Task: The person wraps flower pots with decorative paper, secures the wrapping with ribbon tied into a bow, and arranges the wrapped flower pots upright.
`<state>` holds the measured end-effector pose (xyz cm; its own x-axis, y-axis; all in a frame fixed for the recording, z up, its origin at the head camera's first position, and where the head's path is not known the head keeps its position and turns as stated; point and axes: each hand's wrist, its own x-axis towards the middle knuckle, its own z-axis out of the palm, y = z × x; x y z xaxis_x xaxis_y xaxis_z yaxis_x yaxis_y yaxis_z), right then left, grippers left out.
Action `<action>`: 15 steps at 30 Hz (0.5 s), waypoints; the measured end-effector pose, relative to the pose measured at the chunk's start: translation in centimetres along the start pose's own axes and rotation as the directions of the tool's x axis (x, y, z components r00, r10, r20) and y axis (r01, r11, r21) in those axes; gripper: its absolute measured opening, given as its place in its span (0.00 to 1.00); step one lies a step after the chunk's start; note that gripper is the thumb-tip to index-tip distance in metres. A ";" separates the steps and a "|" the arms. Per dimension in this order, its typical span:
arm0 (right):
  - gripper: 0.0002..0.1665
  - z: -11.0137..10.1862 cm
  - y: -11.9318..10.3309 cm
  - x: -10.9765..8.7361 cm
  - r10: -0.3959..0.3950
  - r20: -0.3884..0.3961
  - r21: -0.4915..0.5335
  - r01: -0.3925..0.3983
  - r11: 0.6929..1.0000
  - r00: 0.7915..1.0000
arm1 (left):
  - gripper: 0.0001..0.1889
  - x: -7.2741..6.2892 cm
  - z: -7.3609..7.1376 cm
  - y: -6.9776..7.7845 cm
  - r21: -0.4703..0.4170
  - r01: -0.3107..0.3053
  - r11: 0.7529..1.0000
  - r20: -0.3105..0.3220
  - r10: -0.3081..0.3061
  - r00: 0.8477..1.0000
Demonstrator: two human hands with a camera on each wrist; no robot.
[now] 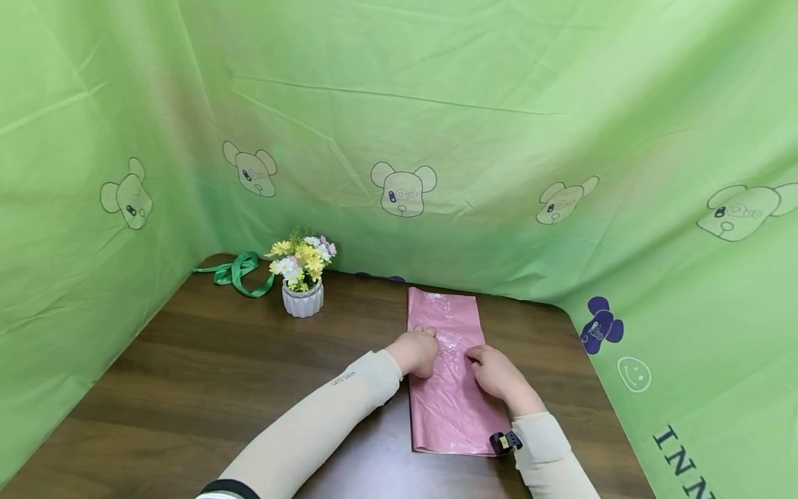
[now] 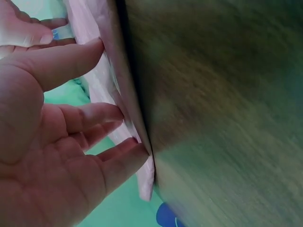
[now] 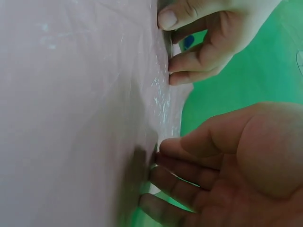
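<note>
A glossy pink plastic sheet (image 1: 455, 412), folded into a long strip, lies on the brown wooden table, its surface creased and shiny. My left hand (image 1: 419, 352) is at the strip's left edge; in the left wrist view its thumb and fingers are spread apart, with the fingertips touching along the folded edge (image 2: 146, 182). On the strip's right side, my right hand (image 1: 497, 374) has its fingertips at the pink surface. Seen from the right wrist, that hand's fingers (image 3: 177, 187) are loosely extended against the sheet.
A white ribbed pot of yellow, white and pink flowers (image 1: 303, 299) stands at the back left. Beside it lies a loose green ribbon (image 1: 240, 270). Green cloth (image 1: 474, 83) printed with bear heads hangs around the back and sides of the table (image 1: 187, 360).
</note>
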<state>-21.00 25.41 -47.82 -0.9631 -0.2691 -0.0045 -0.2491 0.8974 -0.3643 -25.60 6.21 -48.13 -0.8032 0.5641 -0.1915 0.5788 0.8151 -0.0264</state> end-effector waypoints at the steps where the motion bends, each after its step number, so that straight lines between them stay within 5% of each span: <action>1: 0.19 0.0 0.0 -0.1 0.001 -0.008 0.010 -0.001 1.000 1.000 | 0.17 0.0 0.0 0.1 0.000 0.004 1.000 -0.001 -0.004 1.000; 15: 0.19 -0.7 1.9 0.3 0.195 -0.069 0.107 -0.187 0.977 0.978 | 0.21 0.0 0.0 0.2 -0.011 0.014 1.000 -0.009 -0.014 1.000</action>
<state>-21.78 27.28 -47.89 -0.9978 -0.0647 -0.0114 -0.0524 0.8890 -0.4549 -25.55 6.36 -48.18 -0.8123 0.5539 -0.1826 0.5662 0.8241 -0.0187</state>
